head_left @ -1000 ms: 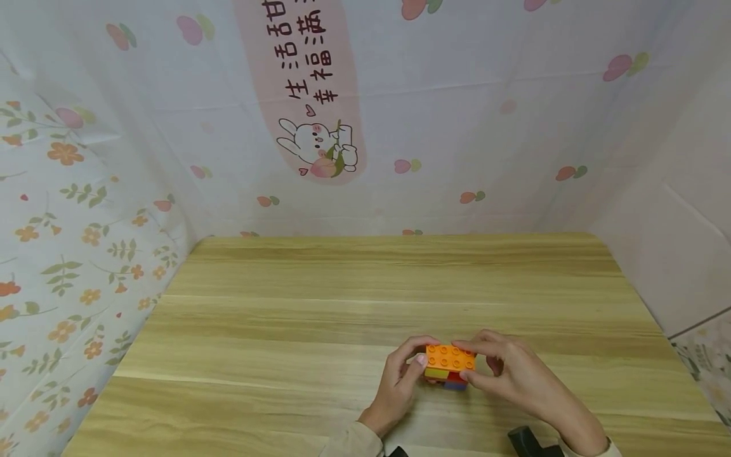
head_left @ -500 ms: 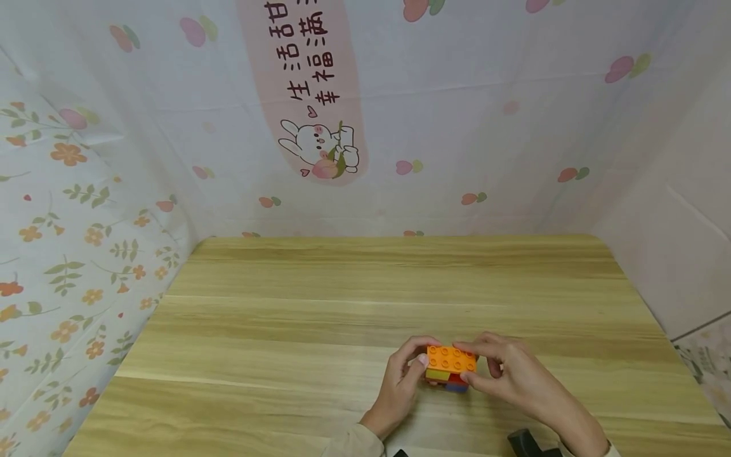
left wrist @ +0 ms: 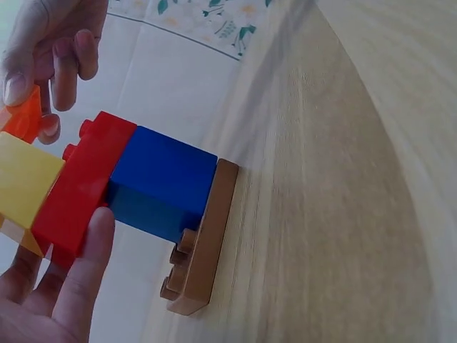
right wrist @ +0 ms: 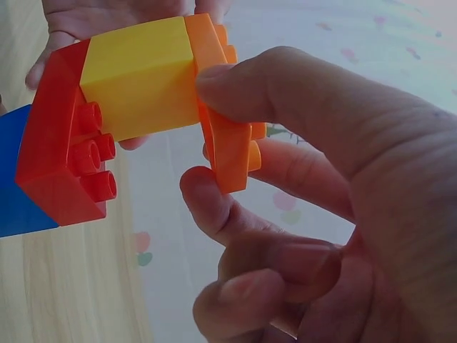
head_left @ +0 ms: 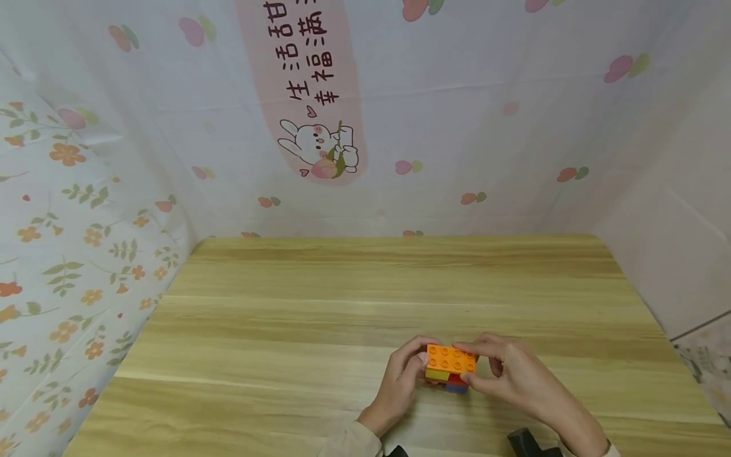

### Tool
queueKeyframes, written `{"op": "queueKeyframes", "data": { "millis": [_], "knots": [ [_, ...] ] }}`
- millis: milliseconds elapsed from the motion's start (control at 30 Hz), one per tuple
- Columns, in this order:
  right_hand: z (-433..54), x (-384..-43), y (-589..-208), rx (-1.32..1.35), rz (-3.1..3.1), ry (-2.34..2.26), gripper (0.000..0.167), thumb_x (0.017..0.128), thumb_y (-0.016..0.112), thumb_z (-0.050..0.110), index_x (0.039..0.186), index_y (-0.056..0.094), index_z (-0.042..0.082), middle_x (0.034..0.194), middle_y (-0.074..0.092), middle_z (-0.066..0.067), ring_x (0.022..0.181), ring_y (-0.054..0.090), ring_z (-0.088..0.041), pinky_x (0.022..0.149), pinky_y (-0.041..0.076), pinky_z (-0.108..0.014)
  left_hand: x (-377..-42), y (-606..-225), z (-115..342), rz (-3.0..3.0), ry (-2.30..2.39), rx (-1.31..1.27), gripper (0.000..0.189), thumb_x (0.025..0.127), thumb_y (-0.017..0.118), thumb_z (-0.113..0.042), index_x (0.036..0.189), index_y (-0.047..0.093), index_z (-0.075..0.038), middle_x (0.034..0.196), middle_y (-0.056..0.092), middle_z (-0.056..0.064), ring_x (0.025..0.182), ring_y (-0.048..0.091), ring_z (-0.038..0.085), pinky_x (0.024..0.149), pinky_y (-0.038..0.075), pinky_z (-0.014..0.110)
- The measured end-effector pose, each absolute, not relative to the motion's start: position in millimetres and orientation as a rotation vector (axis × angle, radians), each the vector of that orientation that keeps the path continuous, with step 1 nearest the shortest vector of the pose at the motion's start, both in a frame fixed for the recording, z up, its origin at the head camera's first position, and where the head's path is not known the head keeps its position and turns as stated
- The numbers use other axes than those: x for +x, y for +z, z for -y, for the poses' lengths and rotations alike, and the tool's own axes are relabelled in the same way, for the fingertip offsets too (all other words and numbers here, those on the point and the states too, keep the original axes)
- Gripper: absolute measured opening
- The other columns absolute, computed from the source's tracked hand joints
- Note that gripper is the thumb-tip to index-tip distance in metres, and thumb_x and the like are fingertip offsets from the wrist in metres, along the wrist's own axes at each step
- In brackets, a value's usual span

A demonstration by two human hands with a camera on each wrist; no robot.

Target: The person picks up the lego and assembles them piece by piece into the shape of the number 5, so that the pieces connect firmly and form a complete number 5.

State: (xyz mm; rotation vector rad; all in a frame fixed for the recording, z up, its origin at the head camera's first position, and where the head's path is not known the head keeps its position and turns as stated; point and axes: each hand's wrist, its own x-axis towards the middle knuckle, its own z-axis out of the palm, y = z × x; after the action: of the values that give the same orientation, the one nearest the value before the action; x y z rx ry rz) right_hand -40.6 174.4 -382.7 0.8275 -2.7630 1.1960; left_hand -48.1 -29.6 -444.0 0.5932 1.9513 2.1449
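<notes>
A stack of toy building bricks stands on the table in front of me. From the bottom it runs brown brick (left wrist: 207, 243), blue brick (left wrist: 168, 171), red brick (left wrist: 86, 179), yellow brick (right wrist: 143, 82), orange brick (head_left: 451, 358). The orange one lies flat on the yellow with studs up, and one end juts past it. My left hand (head_left: 398, 381) holds the stack's left side, fingers at the red and yellow bricks. Thumb and index finger of my right hand (head_left: 514, 371) pinch the overhanging end of the orange brick; its other fingers are curled, apart from the bricks.
The wooden table (head_left: 274, 317) extends left and back from the stack. Printed cloth (head_left: 457, 127) hangs behind it and along the left side. Black wrist gear (head_left: 528, 441) shows near the right forearm at the bottom edge.
</notes>
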Motion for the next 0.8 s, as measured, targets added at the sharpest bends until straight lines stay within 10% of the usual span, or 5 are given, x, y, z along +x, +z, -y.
{"op": "queueKeyframes", "data": {
  "millis": [800],
  "knots": [
    [-175.7,-41.7,-384.1,0.862,2.696,1.129,0.036,0.073,0.079,0.016,0.107,0.07,0.01,0.089,0.063,0.008,0.05,0.032,0.004,0.041,0.03,-0.016,-52.5,-429.5,30.9,-1.785,2.102,0.508,0.039,0.102,0.031,-0.018,0.119,0.057,0.006,0.116,0.058,0.018,0.094,0.06,0.009,0.077,0.052,0.029]
  ]
}}
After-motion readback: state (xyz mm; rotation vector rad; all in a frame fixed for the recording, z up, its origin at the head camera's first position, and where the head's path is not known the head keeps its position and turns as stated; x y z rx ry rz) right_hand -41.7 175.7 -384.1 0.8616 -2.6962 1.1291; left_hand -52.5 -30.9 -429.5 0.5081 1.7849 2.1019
